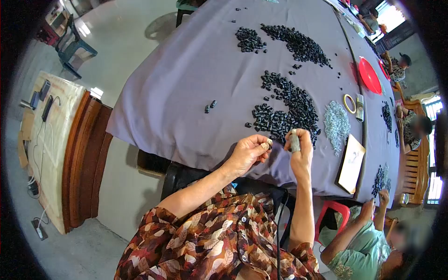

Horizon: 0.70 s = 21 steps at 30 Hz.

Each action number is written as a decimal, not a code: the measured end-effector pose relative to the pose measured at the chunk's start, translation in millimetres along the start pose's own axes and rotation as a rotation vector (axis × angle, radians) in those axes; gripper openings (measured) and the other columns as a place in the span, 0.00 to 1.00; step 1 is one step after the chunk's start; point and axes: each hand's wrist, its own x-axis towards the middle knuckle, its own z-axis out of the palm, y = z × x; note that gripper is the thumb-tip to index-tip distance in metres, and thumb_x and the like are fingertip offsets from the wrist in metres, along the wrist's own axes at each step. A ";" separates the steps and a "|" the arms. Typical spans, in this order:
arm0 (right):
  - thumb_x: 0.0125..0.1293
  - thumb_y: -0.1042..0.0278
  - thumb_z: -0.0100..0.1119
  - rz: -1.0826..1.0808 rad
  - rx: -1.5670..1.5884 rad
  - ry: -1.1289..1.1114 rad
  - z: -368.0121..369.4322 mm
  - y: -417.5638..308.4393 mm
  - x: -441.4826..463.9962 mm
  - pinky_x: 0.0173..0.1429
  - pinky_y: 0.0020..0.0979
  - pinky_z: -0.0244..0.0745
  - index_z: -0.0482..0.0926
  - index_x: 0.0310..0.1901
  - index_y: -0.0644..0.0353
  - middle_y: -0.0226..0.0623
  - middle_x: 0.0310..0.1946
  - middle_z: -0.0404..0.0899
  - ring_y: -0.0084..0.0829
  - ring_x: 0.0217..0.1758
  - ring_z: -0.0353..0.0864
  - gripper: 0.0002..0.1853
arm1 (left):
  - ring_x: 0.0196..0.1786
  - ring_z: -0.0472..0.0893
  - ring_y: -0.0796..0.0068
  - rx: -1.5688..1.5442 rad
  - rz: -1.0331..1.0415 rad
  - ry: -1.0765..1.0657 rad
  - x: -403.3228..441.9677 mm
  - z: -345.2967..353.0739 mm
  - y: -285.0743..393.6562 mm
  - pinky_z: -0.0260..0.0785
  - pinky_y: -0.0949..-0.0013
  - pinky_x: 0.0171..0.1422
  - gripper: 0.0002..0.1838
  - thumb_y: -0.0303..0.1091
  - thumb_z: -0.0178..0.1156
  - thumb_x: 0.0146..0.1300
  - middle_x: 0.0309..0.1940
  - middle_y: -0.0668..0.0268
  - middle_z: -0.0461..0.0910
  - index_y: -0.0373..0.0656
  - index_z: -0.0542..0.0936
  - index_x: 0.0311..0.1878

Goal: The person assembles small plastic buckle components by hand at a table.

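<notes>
My left hand (252,152) is closed in a pinch at the table's front edge, with a small black piece (269,142) at its fingertips. A short way to its right, my right hand (301,151) is raised with its fingers curled around a short greyish object (294,140); its kind is unclear. Just beyond both hands lies a heap of small black cylindrical pieces (298,109). Right of that heap is a pile of small clear pieces (337,125). Two black pieces (210,107) sit apart on the left of the grey cloth (186,84).
Farther back are more black pieces (303,45). To the right are a yellow tape ring (346,103), a pale board (352,163) and a red plate (370,76). A co-worker in green (361,245) works at my right; other people sit beyond. A wooden-sided counter (77,163) stands left.
</notes>
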 end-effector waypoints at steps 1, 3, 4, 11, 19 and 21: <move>0.65 0.79 0.46 0.006 0.070 -0.005 -0.6 2.4 -7.4 0.34 0.23 0.69 0.71 0.39 0.63 0.30 0.27 0.74 0.19 0.28 0.71 0.04 | 0.28 0.75 0.84 0.016 0.010 0.022 -0.5 1.4 0.2 0.70 0.81 0.34 0.04 0.29 0.55 0.64 0.30 0.70 0.77 0.42 0.75 0.41; 0.64 0.79 0.49 0.047 0.319 -0.026 2.9 15.3 -19.2 0.35 0.22 0.70 0.73 0.39 0.64 0.30 0.27 0.75 0.19 0.28 0.73 0.04 | 0.27 0.75 0.85 0.052 0.028 0.062 -1.1 4.9 0.4 0.70 0.82 0.32 0.04 0.28 0.55 0.64 0.29 0.70 0.77 0.41 0.75 0.41; 0.63 0.80 0.50 0.063 0.385 -0.045 4.8 20.5 -23.4 0.35 0.22 0.71 0.74 0.40 0.65 0.31 0.28 0.76 0.20 0.28 0.73 0.05 | 0.27 0.76 0.85 0.060 0.042 0.073 -0.9 5.0 -0.8 0.70 0.82 0.32 0.04 0.28 0.56 0.63 0.29 0.70 0.77 0.41 0.76 0.41; 0.62 0.81 0.53 0.198 0.586 -0.048 16.0 38.1 -42.9 0.36 0.22 0.75 0.75 0.38 0.66 0.32 0.29 0.77 0.18 0.28 0.75 0.04 | 0.29 0.77 0.80 0.122 0.071 0.093 2.9 2.9 -3.5 0.72 0.77 0.35 0.06 0.26 0.55 0.63 0.31 0.64 0.79 0.39 0.76 0.42; 0.61 0.80 0.54 0.163 0.608 -0.022 20.4 31.9 -43.9 0.34 0.20 0.72 0.76 0.39 0.65 0.31 0.30 0.78 0.18 0.28 0.75 0.05 | 0.29 0.76 0.82 0.161 0.066 0.078 4.9 1.9 -4.1 0.71 0.79 0.35 0.05 0.26 0.55 0.63 0.30 0.66 0.78 0.38 0.76 0.42; 0.61 0.80 0.55 0.122 0.595 -0.037 22.7 29.8 -43.8 0.34 0.20 0.72 0.76 0.39 0.65 0.30 0.30 0.78 0.17 0.28 0.74 0.05 | 0.29 0.76 0.83 0.171 0.083 0.053 5.2 0.1 -5.3 0.71 0.79 0.34 0.06 0.26 0.55 0.63 0.29 0.67 0.78 0.38 0.76 0.42</move>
